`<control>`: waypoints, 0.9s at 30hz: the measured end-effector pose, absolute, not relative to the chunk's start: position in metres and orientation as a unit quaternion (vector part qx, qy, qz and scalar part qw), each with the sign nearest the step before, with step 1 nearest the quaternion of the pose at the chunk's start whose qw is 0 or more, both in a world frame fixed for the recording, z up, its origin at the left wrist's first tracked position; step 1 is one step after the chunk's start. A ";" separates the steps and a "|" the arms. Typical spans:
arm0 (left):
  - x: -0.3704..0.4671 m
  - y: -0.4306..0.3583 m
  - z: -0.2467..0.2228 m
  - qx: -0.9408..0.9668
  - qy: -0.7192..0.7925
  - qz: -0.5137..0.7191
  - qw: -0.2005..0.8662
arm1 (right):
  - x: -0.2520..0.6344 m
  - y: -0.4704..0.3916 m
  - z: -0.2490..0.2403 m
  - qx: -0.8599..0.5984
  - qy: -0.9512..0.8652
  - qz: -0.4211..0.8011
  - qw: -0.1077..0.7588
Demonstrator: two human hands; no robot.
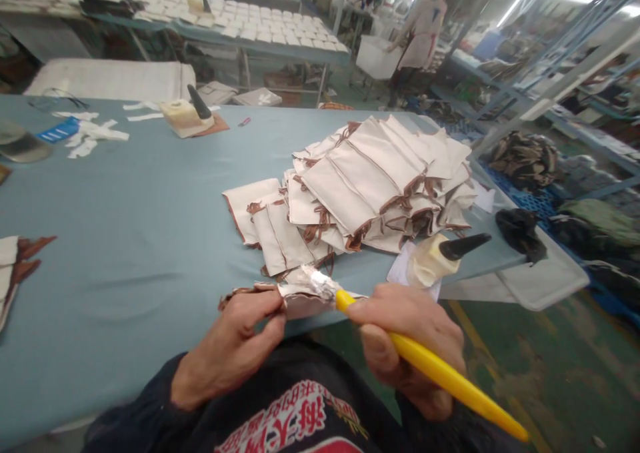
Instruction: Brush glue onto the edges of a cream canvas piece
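My left hand (233, 346) is closed with thumb and forefinger pinching a cream fabric piece (307, 308) with brown edging, at the near edge of the table. My right hand (413, 336) grips a paintbrush (440, 366) by its yellow handle. The brush's white-coated tip is at the upper edge of the fabric piece; whether it touches cannot be made out. Just beyond my hands lies a heap of cream fabric pieces (365, 173) with brown edges and loose brown threads. A cream bottle with a black cone-shaped top (433, 259) stands beside my right hand.
On the blue-grey tabletop (150, 239), a second cream bottle (183, 116), white strips (95, 136) and a blue card (59, 131) lie toward the far left. More brown-edged fabric (10, 266) is at the left edge. A person (423, 29) stands behind near a white bin (377, 57).
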State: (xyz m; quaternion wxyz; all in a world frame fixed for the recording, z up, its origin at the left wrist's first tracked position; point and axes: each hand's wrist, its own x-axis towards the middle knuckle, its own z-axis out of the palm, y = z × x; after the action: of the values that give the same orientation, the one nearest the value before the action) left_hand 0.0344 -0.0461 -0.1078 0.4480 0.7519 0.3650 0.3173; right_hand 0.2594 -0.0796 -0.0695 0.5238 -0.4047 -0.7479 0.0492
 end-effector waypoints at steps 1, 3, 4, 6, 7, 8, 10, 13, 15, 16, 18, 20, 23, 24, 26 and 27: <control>0.035 -0.046 -0.111 0.787 0.347 0.320 0.396 | 0.256 -0.081 -0.069 -0.380 -0.767 0.055 0.514; 0.035 -0.046 -0.117 0.841 0.304 0.323 0.309 | 0.250 -0.084 -0.069 -0.345 -0.802 0.066 0.483; 0.034 -0.046 -0.120 0.855 0.286 0.327 0.283 | 0.248 -0.086 -0.069 -0.340 -0.817 0.073 0.459; 0.032 -0.045 -0.125 0.867 0.262 0.339 0.253 | 0.248 -0.089 -0.069 -0.331 -0.833 0.085 0.435; 0.031 -0.044 -0.126 0.870 0.256 0.346 0.241 | 0.249 -0.090 -0.070 -0.324 -0.833 0.090 0.440; 0.030 -0.044 -0.127 0.873 0.254 0.351 0.225 | 0.252 -0.090 -0.070 -0.319 -0.827 0.090 0.454; 0.030 -0.045 -0.127 0.876 0.256 0.359 0.194 | 0.256 -0.089 -0.070 -0.332 -0.806 0.084 0.483; 0.032 -0.046 -0.126 0.871 0.264 0.373 0.181 | 0.257 -0.087 -0.069 -0.362 -0.799 0.078 0.474; 0.033 -0.046 -0.128 0.865 0.268 0.374 0.197 | 0.253 -0.086 -0.069 -0.352 -0.829 0.089 0.426; 0.033 -0.046 -0.130 0.864 0.271 0.372 0.206 | 0.251 -0.086 -0.070 -0.342 -0.840 0.091 0.412; 0.032 -0.046 -0.134 0.862 0.280 0.363 0.216 | 0.248 -0.085 -0.074 -0.336 -0.836 0.092 0.424; 0.031 -0.046 -0.139 0.861 0.292 0.360 0.210 | 0.246 -0.084 -0.079 -0.344 -0.806 0.088 0.474; 0.031 -0.043 -0.141 0.859 0.297 0.364 0.201 | 0.242 -0.083 -0.085 -0.367 -0.785 0.104 0.488; 0.032 -0.042 -0.141 0.859 0.294 0.366 0.203 | 0.240 -0.083 -0.086 -0.366 -0.780 0.119 0.494; 0.034 -0.040 -0.139 0.858 0.286 0.373 0.208 | 0.238 -0.082 -0.089 -0.368 -0.753 0.165 0.521; 0.035 -0.039 -0.138 0.856 0.284 0.379 0.208 | 0.238 -0.080 -0.091 -0.380 -0.726 0.196 0.538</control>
State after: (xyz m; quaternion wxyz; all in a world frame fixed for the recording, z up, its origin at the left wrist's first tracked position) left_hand 0.0348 -0.0385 -0.1378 0.2077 0.8560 0.2842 0.3787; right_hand 0.2377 -0.0804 -0.0909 0.5380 -0.3800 -0.7265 0.1959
